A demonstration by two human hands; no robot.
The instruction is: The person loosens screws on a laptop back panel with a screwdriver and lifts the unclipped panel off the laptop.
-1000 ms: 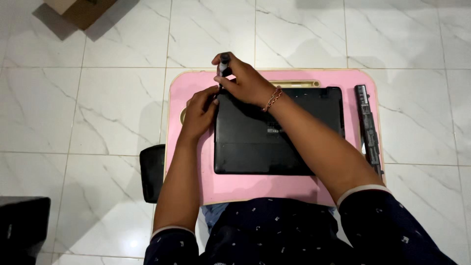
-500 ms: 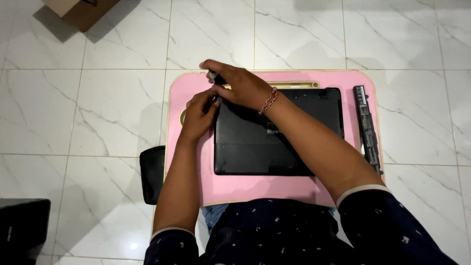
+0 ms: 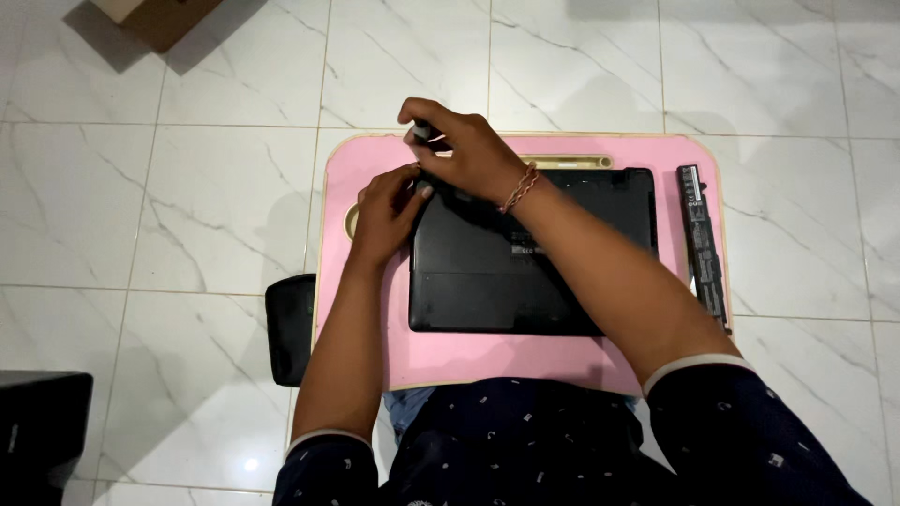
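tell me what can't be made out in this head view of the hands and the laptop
- Dark tool in the right hand: mostly wrapped by the fingers, its kind unclear.
- Top-left corner of the black laptop: covered by both hands; what the left hand touches there is hidden.
- Cardboard box: cut off by the top edge.
- Dark object: cut off by the left edge.
- Label on the long black battery: too small.
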